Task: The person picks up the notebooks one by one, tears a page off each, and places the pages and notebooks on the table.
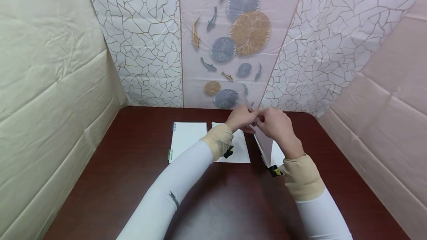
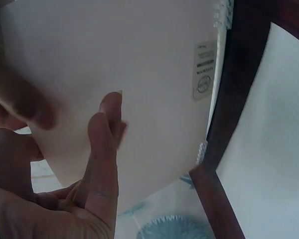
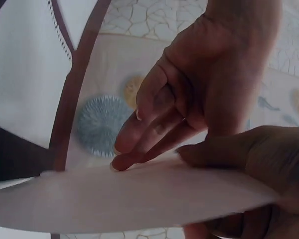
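**Pale cover (image 1: 265,143) held up at a steep tilt, its turn apparently unfinished**

The cover belongs to the right-hand notebook on the desk (image 1: 207,195); its outer face carries a small label (image 2: 204,72) near the wire binding (image 2: 223,12), too blurred to read. The right hand (image 1: 276,123) pinches the cover's free edge, thumb on one side and curled fingers on the other. The left hand (image 1: 245,117) meets it with loosely extended fingers, and no firm grip shows there.

As far as can be judged, opening has begun but is only partway: the cover is neither flat nor released, while a white page (image 1: 277,155) shows beside it. The left notebook (image 1: 188,140) and the middle paper (image 1: 238,153), with punched holes, lie flat on the desk.

The middle paper lies just beside the raised cover, so room for it on the left looks tight. The desk's far edge and the patterned wall cloth (image 1: 150,47) stand close behind; the most open room is on the near side.
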`<action>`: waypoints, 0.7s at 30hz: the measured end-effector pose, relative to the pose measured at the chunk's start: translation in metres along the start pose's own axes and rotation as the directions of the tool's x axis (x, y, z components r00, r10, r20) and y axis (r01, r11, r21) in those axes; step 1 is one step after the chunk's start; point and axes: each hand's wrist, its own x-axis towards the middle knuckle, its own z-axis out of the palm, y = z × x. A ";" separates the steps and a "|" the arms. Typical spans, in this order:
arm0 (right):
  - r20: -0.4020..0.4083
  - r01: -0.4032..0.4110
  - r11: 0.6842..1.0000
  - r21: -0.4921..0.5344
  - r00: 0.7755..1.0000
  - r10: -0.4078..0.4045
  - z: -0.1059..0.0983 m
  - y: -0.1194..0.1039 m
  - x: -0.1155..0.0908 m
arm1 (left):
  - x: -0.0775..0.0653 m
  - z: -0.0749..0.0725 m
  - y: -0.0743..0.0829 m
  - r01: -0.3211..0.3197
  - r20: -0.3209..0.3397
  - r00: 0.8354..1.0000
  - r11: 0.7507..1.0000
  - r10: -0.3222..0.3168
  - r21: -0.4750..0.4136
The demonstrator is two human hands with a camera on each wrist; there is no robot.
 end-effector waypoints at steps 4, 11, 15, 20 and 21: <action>0.042 0.019 0.994 0.109 0.999 -0.024 0.000 0.000 0.002 | -0.001 -0.009 -0.002 0.014 0.017 1.000 1.000 -0.014 0.012; 0.068 0.013 0.966 0.260 0.997 -0.031 -0.005 0.010 0.002 | 0.004 -0.021 -0.007 0.050 -0.011 0.999 0.990 -0.049 0.132; -0.085 0.041 0.969 0.243 0.996 -0.021 -0.004 0.020 0.001 | 0.004 -0.029 -0.014 0.073 -0.021 0.997 0.980 -0.071 0.183; -0.202 0.071 0.961 0.268 0.979 -0.016 0.006 0.039 0.003 | 0.003 -0.038 -0.026 0.082 -0.029 0.997 0.968 -0.077 0.237; -0.209 0.077 0.959 0.272 0.978 -0.019 0.009 0.044 0.004 | 0.003 -0.040 -0.030 0.084 -0.033 0.996 0.965 -0.078 0.250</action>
